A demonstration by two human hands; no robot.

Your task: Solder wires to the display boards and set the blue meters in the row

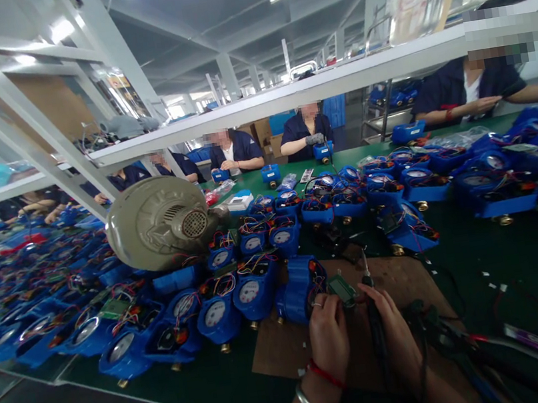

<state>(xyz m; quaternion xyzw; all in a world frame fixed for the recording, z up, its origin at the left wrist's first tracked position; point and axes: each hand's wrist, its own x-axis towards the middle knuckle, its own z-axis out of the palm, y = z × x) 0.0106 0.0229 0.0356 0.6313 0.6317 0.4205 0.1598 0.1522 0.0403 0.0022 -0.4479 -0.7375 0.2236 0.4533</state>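
Over a brown board [281, 348], my left hand [328, 334] pinches the near edge of a small green circuit board [341, 289]. Beside it, a soldering iron [376, 330] with a dark handle is gripped by my right hand [394, 327]. The iron's metal tip points away from me, past the circuit board's right side. Close to my left fingers, a blue water meter [296, 290] lies tipped on its side, its wires and orange parts facing the circuit board. My fingers partly cover the circuit board's lower edge.
Rows of blue water meters [216, 314] with loose wires fill the left and back of the green table [469, 293]. A large grey-green blower [158, 221] stands among them. Pliers and cables [445, 330] lie right of my hand. Several co-workers sit opposite, below a white shelf [255, 108].
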